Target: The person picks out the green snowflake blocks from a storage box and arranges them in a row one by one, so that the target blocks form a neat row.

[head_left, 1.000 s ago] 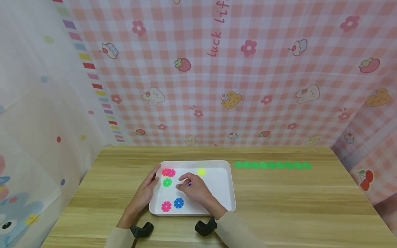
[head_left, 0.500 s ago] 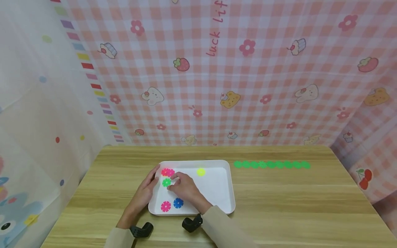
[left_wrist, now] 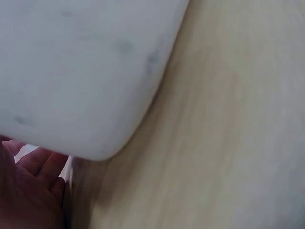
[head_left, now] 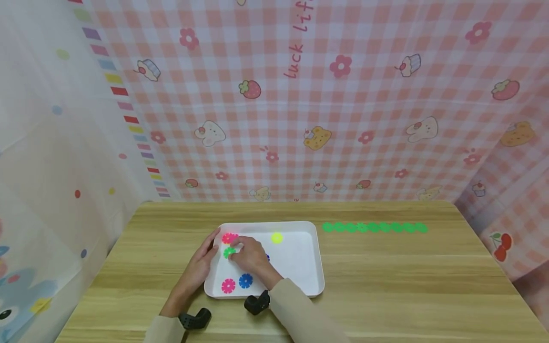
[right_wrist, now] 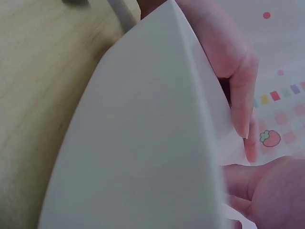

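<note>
A white tray [head_left: 300,267] lies on the table with several flower-shaped plastic discs in it. My left hand [head_left: 199,264] grips the tray's left side, thumb over the rim and fingers along the outside. At the green disc [head_left: 228,252] is my right hand [head_left: 250,255], its thumb and index finger apart at the disc's right edge; contact is unclear. Overlapping pink discs [head_left: 227,238] lie just behind, partly covered by the index finger. A pink disc [head_left: 228,286] and a blue disc [head_left: 246,281] lie in front. A dark blue piece [head_left: 268,257] shows beside the right hand, mostly hidden.
Farther right in the tray sits a yellow disc [head_left: 277,237]. A row of green discs [head_left: 373,227] lies on the wooden table [head_left: 407,286] beyond the tray's right side. A checked cloth [head_left: 274,119] hangs behind the table.
My right hand has moved left over the tray to the green disc, with thumb and index finger apart. The left hand stays on the tray's side.
</note>
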`<state>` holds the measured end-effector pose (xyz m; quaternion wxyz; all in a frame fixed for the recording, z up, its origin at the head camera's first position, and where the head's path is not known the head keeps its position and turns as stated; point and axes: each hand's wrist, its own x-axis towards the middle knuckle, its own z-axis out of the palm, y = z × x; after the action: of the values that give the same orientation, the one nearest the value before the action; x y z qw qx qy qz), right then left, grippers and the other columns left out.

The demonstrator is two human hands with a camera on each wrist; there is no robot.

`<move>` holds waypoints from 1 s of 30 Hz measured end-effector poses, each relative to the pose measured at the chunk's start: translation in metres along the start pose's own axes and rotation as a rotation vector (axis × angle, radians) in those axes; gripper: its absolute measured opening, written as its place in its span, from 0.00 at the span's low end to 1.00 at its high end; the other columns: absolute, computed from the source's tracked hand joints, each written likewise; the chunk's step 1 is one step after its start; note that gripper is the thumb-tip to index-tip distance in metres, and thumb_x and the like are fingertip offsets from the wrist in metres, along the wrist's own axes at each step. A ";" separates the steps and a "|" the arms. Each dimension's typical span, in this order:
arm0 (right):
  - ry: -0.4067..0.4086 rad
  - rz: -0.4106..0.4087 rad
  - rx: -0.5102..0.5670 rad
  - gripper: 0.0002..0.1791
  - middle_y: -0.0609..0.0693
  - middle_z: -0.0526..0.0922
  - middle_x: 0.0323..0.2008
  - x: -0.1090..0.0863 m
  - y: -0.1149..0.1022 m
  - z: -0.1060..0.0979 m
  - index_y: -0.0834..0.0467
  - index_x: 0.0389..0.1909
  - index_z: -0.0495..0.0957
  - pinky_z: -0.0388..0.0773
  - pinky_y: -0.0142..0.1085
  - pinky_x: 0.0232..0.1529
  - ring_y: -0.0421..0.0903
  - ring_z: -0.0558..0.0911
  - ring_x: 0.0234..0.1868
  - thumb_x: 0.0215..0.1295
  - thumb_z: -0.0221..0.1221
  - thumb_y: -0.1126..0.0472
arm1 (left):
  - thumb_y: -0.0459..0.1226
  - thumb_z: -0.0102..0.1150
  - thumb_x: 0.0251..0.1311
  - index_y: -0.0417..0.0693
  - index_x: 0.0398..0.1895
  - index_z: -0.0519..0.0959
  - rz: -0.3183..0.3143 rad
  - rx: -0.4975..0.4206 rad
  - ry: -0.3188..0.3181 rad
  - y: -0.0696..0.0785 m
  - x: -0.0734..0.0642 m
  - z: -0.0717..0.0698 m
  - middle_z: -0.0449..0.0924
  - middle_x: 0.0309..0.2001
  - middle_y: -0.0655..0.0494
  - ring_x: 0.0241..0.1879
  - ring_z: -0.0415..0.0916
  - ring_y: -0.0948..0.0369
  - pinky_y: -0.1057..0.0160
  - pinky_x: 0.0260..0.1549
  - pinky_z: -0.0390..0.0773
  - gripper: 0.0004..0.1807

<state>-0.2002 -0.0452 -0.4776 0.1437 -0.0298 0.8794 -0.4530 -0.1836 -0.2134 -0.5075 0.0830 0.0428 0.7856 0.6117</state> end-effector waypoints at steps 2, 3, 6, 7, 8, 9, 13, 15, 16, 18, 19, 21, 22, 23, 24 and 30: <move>0.002 -0.004 -0.006 0.13 0.50 0.82 0.39 0.001 0.000 0.000 0.52 0.47 0.84 0.78 0.39 0.37 0.45 0.76 0.36 0.61 0.67 0.59 | 0.39 0.32 0.79 0.58 0.79 0.51 0.000 -0.003 0.001 0.001 0.000 0.000 0.41 0.80 0.52 0.79 0.35 0.53 0.45 0.75 0.40 0.27; 0.004 -0.004 -0.011 0.13 0.51 0.83 0.40 0.002 -0.001 0.001 0.52 0.47 0.85 0.78 0.39 0.37 0.45 0.77 0.36 0.61 0.67 0.59 | 0.39 0.32 0.79 0.59 0.79 0.51 0.000 -0.003 0.000 0.002 0.000 -0.001 0.41 0.80 0.52 0.79 0.36 0.53 0.45 0.75 0.40 0.27; 0.011 0.005 -0.029 0.12 0.51 0.83 0.41 0.002 -0.001 0.002 0.51 0.46 0.86 0.78 0.38 0.37 0.44 0.77 0.35 0.60 0.67 0.59 | 0.39 0.33 0.79 0.59 0.79 0.51 -0.003 0.003 0.004 0.002 -0.001 -0.001 0.41 0.80 0.52 0.79 0.36 0.52 0.44 0.75 0.40 0.27; 0.015 0.008 -0.030 0.12 0.50 0.84 0.41 0.002 -0.001 0.003 0.52 0.45 0.86 0.78 0.37 0.36 0.44 0.77 0.35 0.60 0.68 0.59 | 0.39 0.33 0.79 0.59 0.79 0.51 -0.007 0.009 0.005 0.002 -0.001 -0.001 0.41 0.80 0.53 0.79 0.36 0.52 0.44 0.75 0.40 0.27; 0.019 0.012 -0.030 0.11 0.50 0.84 0.40 0.002 -0.001 0.004 0.52 0.44 0.86 0.77 0.36 0.35 0.44 0.77 0.34 0.60 0.68 0.59 | 0.40 0.33 0.79 0.60 0.79 0.51 -0.010 0.013 0.005 0.003 -0.002 -0.001 0.41 0.80 0.53 0.79 0.36 0.52 0.44 0.75 0.40 0.27; 0.023 0.017 -0.029 0.10 0.50 0.83 0.38 0.002 -0.002 0.004 0.52 0.43 0.86 0.77 0.36 0.34 0.44 0.76 0.33 0.59 0.69 0.59 | 0.40 0.33 0.79 0.60 0.79 0.51 -0.012 0.018 0.006 0.003 -0.002 -0.001 0.41 0.80 0.53 0.79 0.36 0.52 0.44 0.75 0.40 0.27; 0.032 0.031 -0.025 0.08 0.48 0.82 0.34 0.002 -0.002 0.006 0.51 0.38 0.87 0.76 0.34 0.30 0.43 0.76 0.30 0.57 0.70 0.59 | 0.40 0.32 0.79 0.59 0.80 0.50 -0.011 0.025 0.003 0.002 -0.002 -0.002 0.40 0.80 0.52 0.79 0.35 0.51 0.43 0.75 0.40 0.28; 0.031 0.038 -0.033 0.07 0.48 0.81 0.33 0.001 -0.002 0.005 0.51 0.37 0.86 0.76 0.34 0.30 0.43 0.76 0.30 0.57 0.71 0.60 | 0.40 0.32 0.79 0.60 0.80 0.49 -0.012 0.021 0.001 0.002 -0.002 -0.002 0.40 0.80 0.52 0.79 0.35 0.51 0.42 0.75 0.40 0.28; 0.028 0.042 -0.036 0.07 0.48 0.82 0.33 0.001 -0.002 0.005 0.51 0.36 0.86 0.76 0.34 0.29 0.43 0.76 0.30 0.57 0.71 0.60 | 0.40 0.32 0.79 0.59 0.80 0.49 -0.010 0.019 0.000 0.001 -0.002 -0.001 0.40 0.80 0.52 0.79 0.35 0.51 0.42 0.75 0.40 0.28; 0.023 0.046 -0.042 0.06 0.48 0.82 0.33 0.000 -0.002 0.005 0.51 0.36 0.86 0.77 0.33 0.28 0.43 0.76 0.29 0.57 0.70 0.60 | 0.40 0.32 0.80 0.60 0.80 0.49 -0.015 0.016 -0.002 0.001 -0.002 -0.001 0.40 0.80 0.53 0.79 0.35 0.51 0.43 0.75 0.41 0.28; 0.020 0.049 -0.042 0.06 0.48 0.81 0.32 0.000 -0.002 0.005 0.51 0.35 0.85 0.77 0.33 0.27 0.43 0.76 0.28 0.57 0.70 0.61 | 0.40 0.32 0.79 0.60 0.80 0.49 -0.013 0.015 -0.002 0.000 -0.002 -0.001 0.40 0.80 0.53 0.79 0.35 0.52 0.43 0.75 0.41 0.28; 0.015 0.053 -0.043 0.06 0.48 0.80 0.30 0.000 -0.002 0.005 0.52 0.35 0.85 0.76 0.33 0.26 0.43 0.76 0.27 0.57 0.70 0.61 | 0.40 0.32 0.79 0.60 0.80 0.50 -0.016 0.011 0.001 0.000 -0.001 0.000 0.41 0.80 0.54 0.79 0.36 0.52 0.43 0.75 0.41 0.28; 0.013 0.051 -0.043 0.06 0.48 0.80 0.29 0.000 -0.001 0.005 0.53 0.34 0.84 0.76 0.33 0.25 0.43 0.76 0.26 0.57 0.70 0.62 | 0.40 0.32 0.79 0.60 0.79 0.50 -0.016 0.010 0.002 0.000 -0.001 0.000 0.41 0.80 0.54 0.79 0.36 0.53 0.44 0.75 0.41 0.28; 0.011 0.051 -0.043 0.05 0.48 0.79 0.28 0.000 -0.001 0.004 0.53 0.34 0.84 0.76 0.33 0.25 0.43 0.76 0.25 0.57 0.70 0.62 | 0.40 0.32 0.79 0.60 0.79 0.50 -0.019 0.011 0.002 0.000 -0.001 0.001 0.41 0.80 0.55 0.79 0.36 0.53 0.44 0.75 0.41 0.28; 0.009 0.047 -0.045 0.05 0.48 0.79 0.28 0.001 -0.001 0.004 0.54 0.33 0.83 0.76 0.32 0.25 0.43 0.76 0.25 0.57 0.70 0.62 | 0.40 0.32 0.79 0.60 0.80 0.50 -0.019 0.012 0.003 0.000 -0.001 0.001 0.41 0.80 0.55 0.79 0.36 0.53 0.44 0.75 0.41 0.28; -0.014 0.039 -0.052 0.05 0.48 0.78 0.28 0.000 -0.002 0.003 0.55 0.31 0.81 0.75 0.32 0.25 0.43 0.76 0.25 0.57 0.69 0.63 | 0.39 0.31 0.79 0.60 0.80 0.49 -0.023 0.019 0.006 0.001 -0.001 0.002 0.39 0.80 0.54 0.79 0.34 0.53 0.44 0.75 0.40 0.28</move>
<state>-0.2000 -0.0483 -0.4777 0.1578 -0.0197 0.8903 -0.4267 -0.1824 -0.2117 -0.5071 0.0872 0.0330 0.7921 0.6032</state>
